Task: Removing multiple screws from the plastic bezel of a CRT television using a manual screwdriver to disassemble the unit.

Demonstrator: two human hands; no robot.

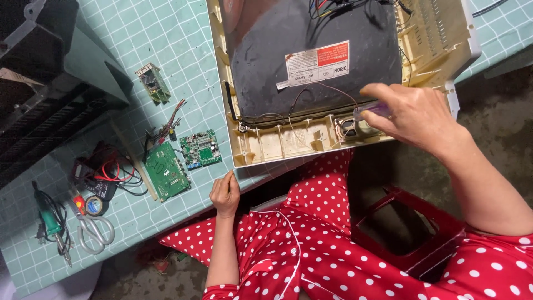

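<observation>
— Two hands in the head view, right? Doing what?

— Right hand [413, 114] clenched around a purple-handled screwdriver [373, 110], tip down at the lower rim of the casing [288, 145]. Beside a small speaker [351, 128] set in that rim.

— And the left?

— Left hand [225, 194] resting at the table [166, 33] edge, fingers curled loosely, grasping nothing. Just right of the large green board [166, 171].

— Casing lying how?

— Face down on the checked cloth, back off, dark tube [311, 50] exposed, with a white-and-red label [317, 63]. Thin wires running along the tube's lower edge.

— Anything else on the table?

— Smaller green board [200, 148] touching the large one. Third little board [152, 83] further up, apart. Bundle of coloured wires [166, 126] between them. Far left: scissors [91, 229], green soldering iron [51, 222], tape roll [95, 205], meter with red and black leads [102, 175].

— Below the table?

— Red polka-dot clothing [311, 239] and a red plastic stool [411, 228].
</observation>
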